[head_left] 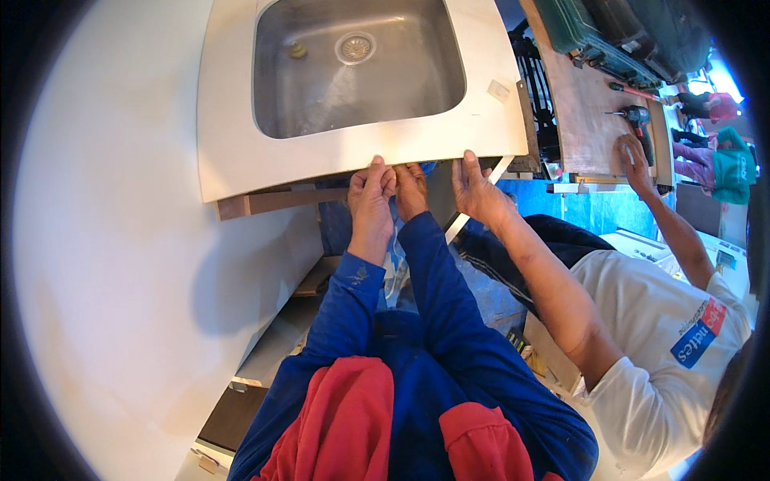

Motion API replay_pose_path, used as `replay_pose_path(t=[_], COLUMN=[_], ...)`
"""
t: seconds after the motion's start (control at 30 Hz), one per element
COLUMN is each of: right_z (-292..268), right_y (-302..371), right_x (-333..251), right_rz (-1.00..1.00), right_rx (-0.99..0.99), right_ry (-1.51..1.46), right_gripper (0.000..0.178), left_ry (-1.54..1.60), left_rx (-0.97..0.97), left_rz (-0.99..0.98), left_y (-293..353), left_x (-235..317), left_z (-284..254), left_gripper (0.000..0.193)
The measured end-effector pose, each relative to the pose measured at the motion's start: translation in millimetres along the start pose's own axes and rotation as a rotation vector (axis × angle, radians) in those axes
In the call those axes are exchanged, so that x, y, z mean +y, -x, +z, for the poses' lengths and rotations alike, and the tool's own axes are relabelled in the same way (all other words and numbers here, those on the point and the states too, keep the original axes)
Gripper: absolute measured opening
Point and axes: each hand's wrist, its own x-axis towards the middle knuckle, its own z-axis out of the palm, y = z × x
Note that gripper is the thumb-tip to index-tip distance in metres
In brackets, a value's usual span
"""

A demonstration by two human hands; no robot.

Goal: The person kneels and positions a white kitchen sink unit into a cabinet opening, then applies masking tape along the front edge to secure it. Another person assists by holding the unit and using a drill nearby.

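Note:
In front of me lies a white countertop [337,147] with a stainless steel sink [321,100] set into it. My left hand [371,200] is closed at its front edge, the thumb up against the rim and the fingers curled below. Close beside it, my right hand [412,192] has its fingers bent just under the same edge; what they hold, if anything, is hidden. A co-worker's hand [481,192] touches the edge to the right of mine. Beneath the countertop runs a wooden strip [281,200], with a dark gap above it.
A white wall [120,224] stands at left. On a wooden bench [593,120] at right lie a cordless drill [639,120], the co-worker's other hand and green tool cases [573,28]. The co-worker, in a white shirt [642,321], crouches close on my right. Other people are farther back.

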Motion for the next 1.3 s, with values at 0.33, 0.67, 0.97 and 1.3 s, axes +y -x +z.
replay_pose_path(t=[0.33,0.67,0.97,1.3], right_z=[8,33,5,3], right_y=[14,8,5,11], right_x=[-24,-55,-37,-30], right_rz=[0.261,0.390,0.231,0.162], right_rx=[-0.022,0.207,-0.066,-0.056], right_ry=[-0.445,-0.213,-0.206,-0.113], right_gripper=[0.023,0.023,0.026,0.025], left_ry=[0.043,0.025,0.029,0.020], left_rx=[0.046,0.092,0.057,0.049], left_rz=[0.030,0.017,0.018,0.010], left_y=[2,-2,1,1], left_x=[-5,-5,-4,-4], left_z=[8,8,10,13], left_gripper=[0.034,0.031,0.029,0.034])
